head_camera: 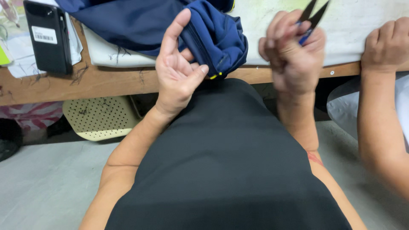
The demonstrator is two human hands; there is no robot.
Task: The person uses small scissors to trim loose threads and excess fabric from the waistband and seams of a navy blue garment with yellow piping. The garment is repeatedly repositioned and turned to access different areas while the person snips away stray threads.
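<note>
Left hand: the left hand pinches a folded edge of the navy garment between thumb and curled fingers, index finger raised; the grip sits at the fold's near end, right at the table's front edge.

Right hand: the right hand is clenched around a pair of thread snips, blue handle in the fist, the 2 black blades standing slightly apart and pointing up and away from the body.

Garment from the grips: the cloth runs up and to the left from the left hand's pinch; from the snips it lies to the left, near but not touching.

Long axis: the pinched seam runs diagonally, from the left thumb tip up toward the raised index finger; a small yellow trim shows just below the pinch.

Nearer hand: the left hand is on the cloth; the right hand is apart from it, with bare white table cover between the 2.

Edges: the wooden table edge passes just under both hands.

Open room: free table cover above and between the hands; to the right, another person's hand rests on the table, near the right hand.

Left of the grip: a black phone lies well apart on the table.
</note>
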